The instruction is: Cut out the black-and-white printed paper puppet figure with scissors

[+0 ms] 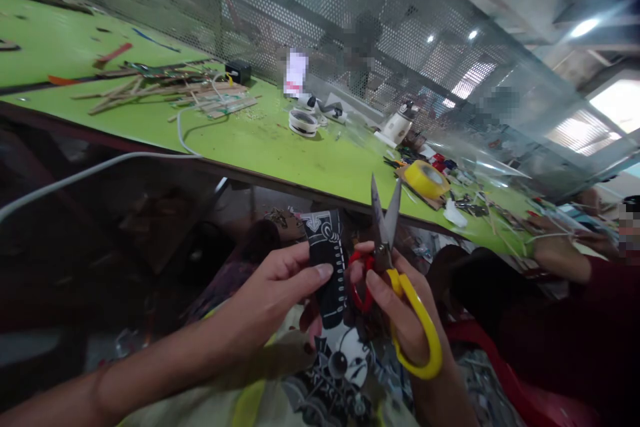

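Sticks [165,92] on the table's [240,147] left, tape roll [427,179] right, mesh screen [320,13] behind

Cannot read the small, glaring phone screen [296,72]. Cannot see all of the left hand [283,280] behind the black printed strip [327,277]. Can follow the white cable [100,167] only to the left edge. Cannot identify clutter [163,217] shadowed beneath the tabletop [240,153].

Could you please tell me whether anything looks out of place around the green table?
The white cable hangs over the edge of the green table and might snag; thin sticks lie in a crisscrossed heap. I see nothing clearly damaged.
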The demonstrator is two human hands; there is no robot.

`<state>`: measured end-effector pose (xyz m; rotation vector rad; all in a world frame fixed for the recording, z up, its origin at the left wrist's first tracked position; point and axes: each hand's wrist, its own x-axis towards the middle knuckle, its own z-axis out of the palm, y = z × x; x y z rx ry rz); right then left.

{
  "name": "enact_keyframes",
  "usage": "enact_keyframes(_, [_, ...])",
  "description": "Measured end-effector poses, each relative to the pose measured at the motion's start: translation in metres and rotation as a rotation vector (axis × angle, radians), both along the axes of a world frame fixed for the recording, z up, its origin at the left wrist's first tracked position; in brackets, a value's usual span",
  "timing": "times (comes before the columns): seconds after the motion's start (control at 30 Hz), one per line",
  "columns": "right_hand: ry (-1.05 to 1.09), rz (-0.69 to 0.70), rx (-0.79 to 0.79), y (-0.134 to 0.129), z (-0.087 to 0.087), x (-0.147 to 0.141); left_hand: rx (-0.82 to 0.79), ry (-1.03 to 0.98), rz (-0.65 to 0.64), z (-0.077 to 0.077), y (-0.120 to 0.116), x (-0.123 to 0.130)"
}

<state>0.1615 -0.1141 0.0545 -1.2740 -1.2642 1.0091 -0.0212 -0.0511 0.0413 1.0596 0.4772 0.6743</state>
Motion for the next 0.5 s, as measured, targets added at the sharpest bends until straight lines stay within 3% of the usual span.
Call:
enact_keyframes(0.17, [0.055,-0.012,0.013,0.016,0.009,-0.004,-0.002,0.017,0.011,0.003,0.01,0.003])
enact_keyframes(0.27, [0.069,-0.023,0.018,0.032,0.016,-0.011,-0.079,0.002,-0.06,0.008,0.018,0.005])
enact_keyframes(0.5, [-0.035,-0.203,0.089,0.057,0.017,-0.023,-0.17,-0.009,-0.183,0.01,0.037,0.005])
